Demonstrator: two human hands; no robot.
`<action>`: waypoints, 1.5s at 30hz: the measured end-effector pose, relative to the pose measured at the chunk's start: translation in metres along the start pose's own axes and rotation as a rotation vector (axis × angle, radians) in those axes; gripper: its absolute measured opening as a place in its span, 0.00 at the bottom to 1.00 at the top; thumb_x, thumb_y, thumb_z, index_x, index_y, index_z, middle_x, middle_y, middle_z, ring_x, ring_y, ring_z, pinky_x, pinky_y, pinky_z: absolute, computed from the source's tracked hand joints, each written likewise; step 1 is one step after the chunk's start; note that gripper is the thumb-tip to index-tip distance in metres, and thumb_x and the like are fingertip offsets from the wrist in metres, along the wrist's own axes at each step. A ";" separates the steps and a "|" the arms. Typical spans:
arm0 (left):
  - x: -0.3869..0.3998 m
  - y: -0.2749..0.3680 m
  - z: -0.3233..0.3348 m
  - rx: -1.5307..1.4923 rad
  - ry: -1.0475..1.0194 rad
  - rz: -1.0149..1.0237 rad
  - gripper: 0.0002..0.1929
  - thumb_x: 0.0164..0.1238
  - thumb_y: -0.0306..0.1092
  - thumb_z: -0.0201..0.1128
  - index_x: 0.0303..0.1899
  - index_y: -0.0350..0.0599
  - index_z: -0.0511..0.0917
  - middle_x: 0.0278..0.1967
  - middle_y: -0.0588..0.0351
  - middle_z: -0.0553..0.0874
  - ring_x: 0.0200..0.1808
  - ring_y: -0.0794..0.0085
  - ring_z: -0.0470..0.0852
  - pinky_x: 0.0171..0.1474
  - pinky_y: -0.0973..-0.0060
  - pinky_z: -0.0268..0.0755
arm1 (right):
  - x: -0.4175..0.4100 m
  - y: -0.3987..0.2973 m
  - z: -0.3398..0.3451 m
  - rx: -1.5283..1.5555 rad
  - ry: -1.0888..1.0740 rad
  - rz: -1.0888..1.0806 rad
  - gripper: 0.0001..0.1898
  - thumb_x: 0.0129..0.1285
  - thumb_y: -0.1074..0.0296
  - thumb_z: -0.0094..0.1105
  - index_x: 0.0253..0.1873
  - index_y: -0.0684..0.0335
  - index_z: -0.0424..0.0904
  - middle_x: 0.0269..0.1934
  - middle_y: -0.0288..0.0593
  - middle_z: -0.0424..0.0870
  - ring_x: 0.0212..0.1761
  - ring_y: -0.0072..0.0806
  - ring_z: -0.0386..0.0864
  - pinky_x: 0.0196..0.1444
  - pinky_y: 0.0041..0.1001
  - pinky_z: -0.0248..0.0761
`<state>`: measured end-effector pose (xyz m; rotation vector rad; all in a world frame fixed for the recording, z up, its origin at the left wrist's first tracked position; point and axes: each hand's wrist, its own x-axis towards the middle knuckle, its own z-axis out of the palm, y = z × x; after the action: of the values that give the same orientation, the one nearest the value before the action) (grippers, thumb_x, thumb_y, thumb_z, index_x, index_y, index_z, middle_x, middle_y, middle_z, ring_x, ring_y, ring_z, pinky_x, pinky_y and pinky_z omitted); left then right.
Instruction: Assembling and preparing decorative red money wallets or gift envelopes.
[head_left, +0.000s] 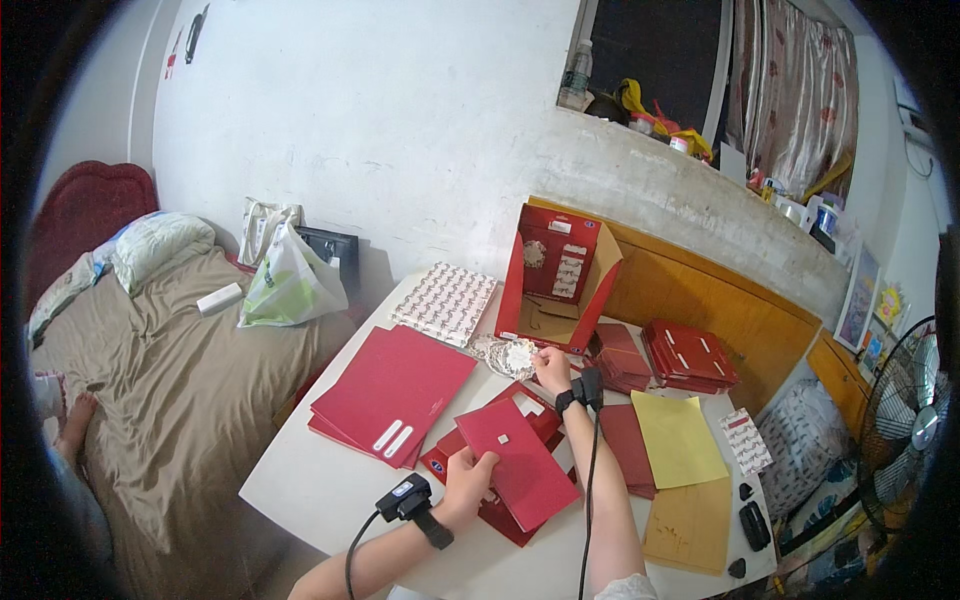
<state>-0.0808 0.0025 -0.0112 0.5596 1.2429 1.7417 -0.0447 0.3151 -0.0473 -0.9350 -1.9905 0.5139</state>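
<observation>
My left hand (471, 476) grips a flat red folder or envelope (531, 465) by its left edge, thumb on top. A small white square sits on its face. Beneath it, on the table, lie more red printed card pieces (517, 529), partly covered. Farther forward, my right hand (553, 369) pinches the right edge of a white lace-like paper cut-out (514, 358) on a small pile. Behind that pile stands an open-fronted red cardboard display box (559, 277). Large red sheets (397, 390) with two white rounded labels or slots lie left of my hands.
A patterned stack (444, 301) sits at the table's back left. Right of my arm are red bundles (686, 354), yellow paper (679, 439), brown envelopes (686, 529) and a black case (754, 525). A fan (904, 424) stands at right. Another person's foot (81, 409) rests on the bed.
</observation>
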 end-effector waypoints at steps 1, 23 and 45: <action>-0.002 0.004 0.000 0.001 0.002 0.000 0.10 0.59 0.33 0.55 0.36 0.34 0.73 0.22 0.59 0.76 0.19 0.78 0.74 0.15 0.81 0.67 | 0.000 -0.002 -0.001 0.010 0.031 -0.017 0.11 0.50 0.63 0.63 0.30 0.66 0.78 0.26 0.48 0.81 0.28 0.38 0.79 0.32 0.33 0.70; 0.001 -0.005 0.001 -0.059 -0.050 0.078 0.09 0.59 0.29 0.53 0.37 0.34 0.75 0.24 0.56 0.80 0.16 0.78 0.75 0.14 0.81 0.65 | -0.098 -0.050 -0.137 0.267 -0.005 -0.019 0.09 0.59 0.67 0.57 0.30 0.68 0.74 0.19 0.37 0.77 0.21 0.17 0.72 0.24 0.21 0.62; -0.013 0.000 0.004 0.231 -0.427 -0.043 0.11 0.62 0.28 0.52 0.42 0.31 0.74 0.33 0.58 0.81 0.31 0.82 0.78 0.32 0.84 0.69 | -0.235 -0.066 -0.209 0.002 0.122 0.000 0.07 0.59 0.70 0.57 0.32 0.66 0.70 0.23 0.38 0.74 0.24 0.26 0.72 0.29 0.23 0.66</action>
<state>-0.0710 -0.0066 -0.0073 0.9758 1.1412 1.3559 0.1857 0.0939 -0.0134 -0.9428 -1.8798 0.4474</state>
